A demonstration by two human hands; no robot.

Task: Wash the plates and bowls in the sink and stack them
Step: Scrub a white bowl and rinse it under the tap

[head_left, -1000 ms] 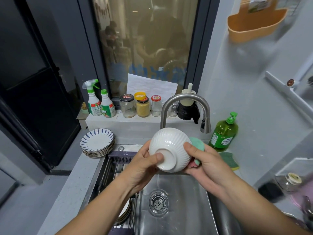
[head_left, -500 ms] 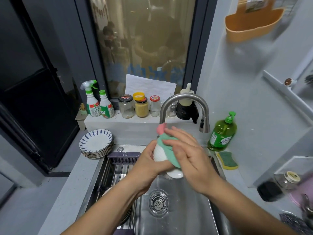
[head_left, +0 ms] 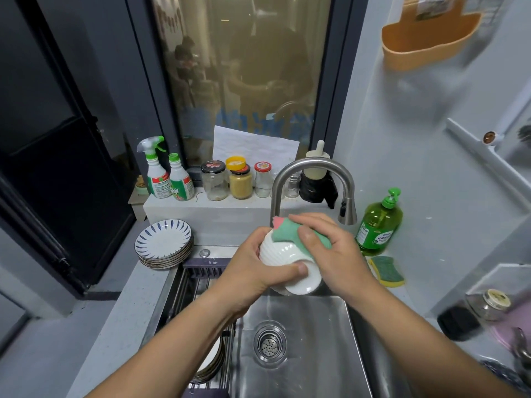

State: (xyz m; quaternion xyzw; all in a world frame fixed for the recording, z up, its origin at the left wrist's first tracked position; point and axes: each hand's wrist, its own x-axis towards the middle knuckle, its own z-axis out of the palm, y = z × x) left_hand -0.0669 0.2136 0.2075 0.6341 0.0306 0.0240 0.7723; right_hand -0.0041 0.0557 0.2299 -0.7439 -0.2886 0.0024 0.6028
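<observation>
A white ribbed bowl (head_left: 283, 255) is held on its side above the steel sink (head_left: 304, 317), its foot toward me. My left hand (head_left: 253, 271) grips it, thumb across the foot. My right hand (head_left: 333, 254) holds a green and pink sponge (head_left: 287, 231) and presses it on the bowl's upper outside wall. A stack of blue-patterned plates (head_left: 163, 244) sits on the counter at the back left. More dishes (head_left: 211, 360) stand in the rack on the sink's left side, partly hidden by my left arm.
The curved faucet (head_left: 313, 173) arches just behind the bowl. A green soap bottle (head_left: 379, 222) and a yellow-green sponge (head_left: 386, 270) are at the right. Spray bottles (head_left: 166, 173) and jars (head_left: 238, 179) line the ledge. The drain (head_left: 269, 343) is below.
My right hand has brought the sponge from behind the bowl's right side onto its top. The bowl has tipped, so its foot now points down toward me.
</observation>
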